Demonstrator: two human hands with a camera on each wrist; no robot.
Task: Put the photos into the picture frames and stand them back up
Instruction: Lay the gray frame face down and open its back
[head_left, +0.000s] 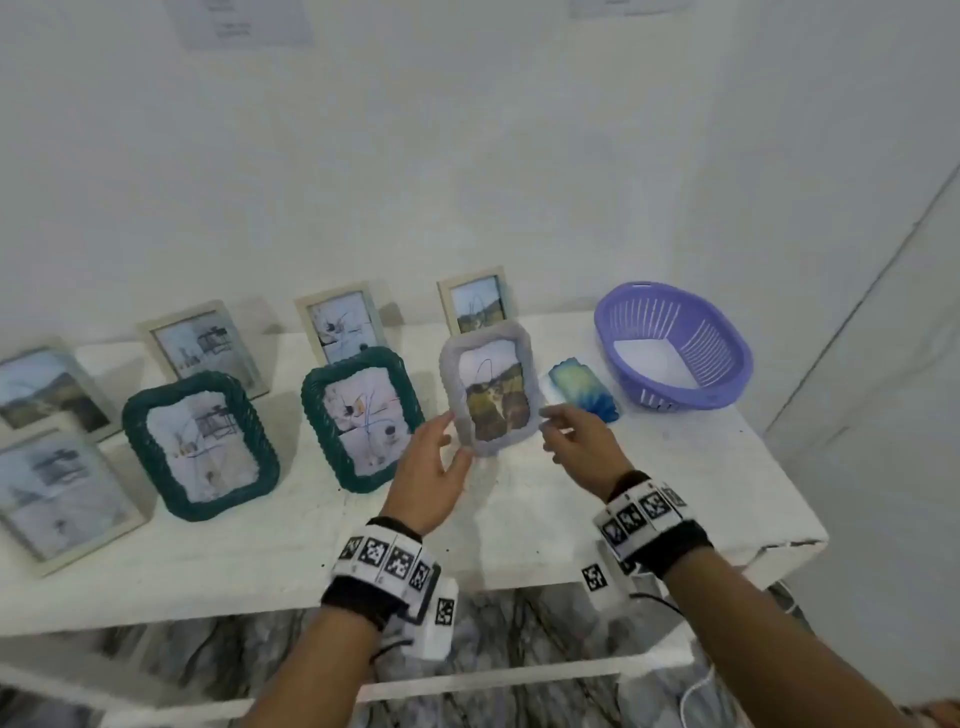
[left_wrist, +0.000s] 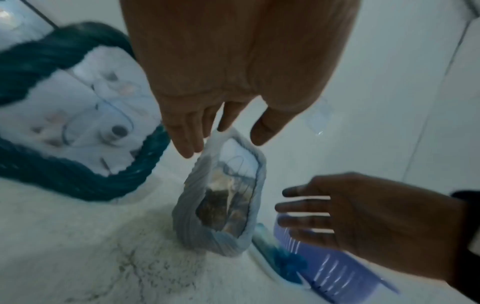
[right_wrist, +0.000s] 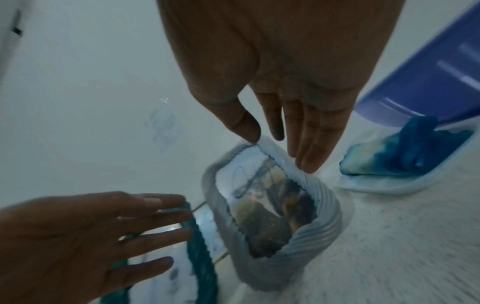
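Observation:
A grey ribbed picture frame (head_left: 488, 395) with a landscape photo behind its glass stands upright on the white table (head_left: 561, 525). My left hand (head_left: 454, 436) sits at the frame's lower left edge with its fingers straight. My right hand (head_left: 558, 431) is at the frame's right edge. In the right wrist view the right hand (right_wrist: 279, 144) has its thumb and straight fingertips touching the rim of the grey frame (right_wrist: 275, 216). In the left wrist view the left hand (left_wrist: 223, 127) hovers at the top of the grey frame (left_wrist: 223, 193); whether it touches is unclear.
Two green ribbed frames (head_left: 200, 447) (head_left: 363, 415) with photos stand to the left. Several pale wooden frames (head_left: 340, 322) line the back and left side. A purple basket (head_left: 618, 306) and a flat blue-green item (head_left: 584, 389) lie to the right. The table's right corner (head_left: 789, 543) is chipped.

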